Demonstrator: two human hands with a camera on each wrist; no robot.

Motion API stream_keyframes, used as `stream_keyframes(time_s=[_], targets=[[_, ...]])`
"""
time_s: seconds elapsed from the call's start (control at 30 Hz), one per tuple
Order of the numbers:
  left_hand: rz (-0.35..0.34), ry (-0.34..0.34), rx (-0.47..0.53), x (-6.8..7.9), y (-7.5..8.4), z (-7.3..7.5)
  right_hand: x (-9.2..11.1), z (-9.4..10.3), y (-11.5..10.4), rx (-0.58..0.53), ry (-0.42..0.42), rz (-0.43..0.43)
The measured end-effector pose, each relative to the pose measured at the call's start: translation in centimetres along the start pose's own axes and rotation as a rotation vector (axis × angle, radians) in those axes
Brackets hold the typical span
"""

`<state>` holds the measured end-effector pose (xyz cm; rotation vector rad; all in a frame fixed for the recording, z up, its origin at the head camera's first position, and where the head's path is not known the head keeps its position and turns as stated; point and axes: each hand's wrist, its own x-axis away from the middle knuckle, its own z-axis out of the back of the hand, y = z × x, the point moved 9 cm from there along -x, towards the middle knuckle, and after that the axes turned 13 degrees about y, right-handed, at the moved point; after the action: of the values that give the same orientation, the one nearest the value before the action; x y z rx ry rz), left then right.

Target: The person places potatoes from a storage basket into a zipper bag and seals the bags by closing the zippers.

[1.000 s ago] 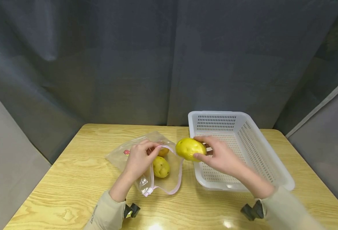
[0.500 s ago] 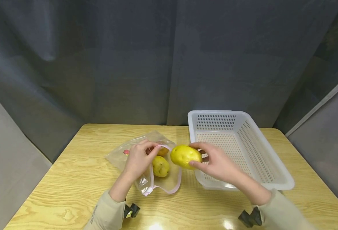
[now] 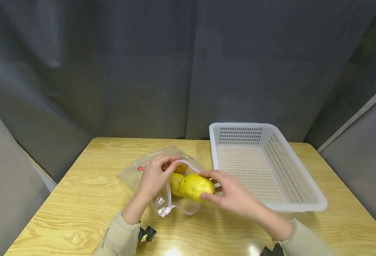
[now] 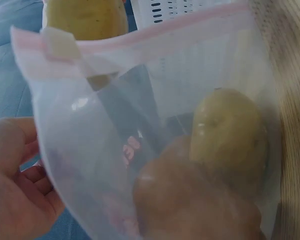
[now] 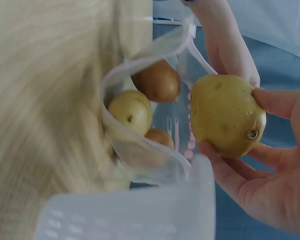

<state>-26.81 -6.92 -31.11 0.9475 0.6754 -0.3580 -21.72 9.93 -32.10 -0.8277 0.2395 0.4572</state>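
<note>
A clear zip bag [image 3: 131,175] with a pink edge lies on the table, its mouth spread toward the right. My left hand [image 3: 154,176] pinches the upper edge of that mouth between thumb and fingers. Inside sits a yellow potato [image 5: 130,115], with two browner, rounded pieces [image 5: 157,82] beside it. My right hand [image 3: 234,195] grips another yellow potato [image 3: 196,187] by one end, fingers above and thumb below. From the head view this potato overlaps the bag's mouth and the potato within. The right wrist view shows it close by the pink edge.
To the right stands a white perforated plastic basket [image 3: 298,165], its near left corner close to my right hand. The wooden table [image 3: 79,199] carries both basket and bag. Grey curtains [image 3: 143,71] hang behind the table's far edge.
My right hand has carried its potato left and toward me, from beside the basket to over the bag's mouth. My left hand keeps its pinch in the same place.
</note>
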Motion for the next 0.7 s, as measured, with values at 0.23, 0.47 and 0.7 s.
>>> stream_keyframes(time_s=[0.23, 0.47, 0.7], targets=[[0.004, 0.0, 0.001, -0.1, 0.1, 0.0, 0.3, -1.5, -0.1, -0.026, 0.046, -0.01], [-0.008, 0.001, -0.002, -0.1, 0.1, 0.0, 0.3, -1.9, 0.0, -0.005, 0.118, -0.002], [-0.009, -0.002, 0.006, -0.1, 0.3, 0.0, 0.1, -2.7, -0.7, 0.117, 0.195, 0.123]])
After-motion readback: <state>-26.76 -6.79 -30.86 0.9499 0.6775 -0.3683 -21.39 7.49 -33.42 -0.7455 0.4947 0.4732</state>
